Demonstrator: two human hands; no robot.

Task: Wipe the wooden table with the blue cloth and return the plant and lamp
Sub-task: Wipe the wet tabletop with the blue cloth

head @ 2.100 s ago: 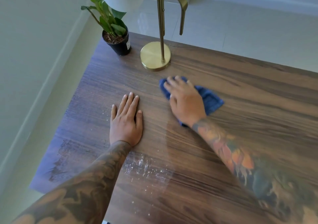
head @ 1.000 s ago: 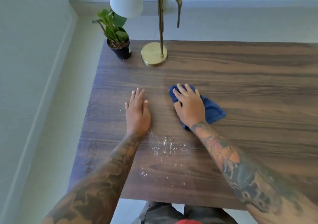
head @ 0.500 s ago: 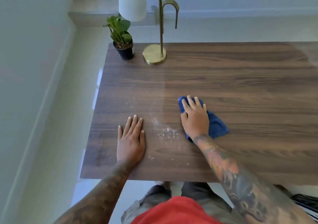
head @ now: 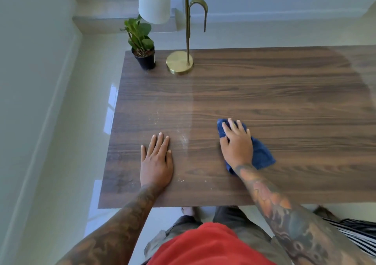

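Pale glossy floor tiles [head: 61,142] and a light wall [head: 30,40] are being seen around a wooden table [head: 264,93], whose dark grained top is filling most of the view. Two tattooed forearms are being extended over the table's near edge from a person whose red shirt [head: 207,244] is being shown at the bottom of the frame. A brass lamp [head: 180,62] is being kept upright near the far left corner of the table, its round base being rested on the wood and its white shade [head: 154,2] being hung out over the plant. A small potted plant [head: 142,47], green-leaved in a black pot, is being stood just beside the lamp base, to its left, at the table's far left corner. The blue cloth [head: 261,154] is being pressed flat onto the table towards the near edge, right of centre, by the right hand [head: 237,144], whose fingers are being spread straight over it rather than curled round it. The left hand [head: 156,163] is being laid palm down on the bare wood, well apart from the cloth, with fingers straight and nothing being held. White specks and crumbs [head: 184,139] are being left scattered on the wood between the two hands.
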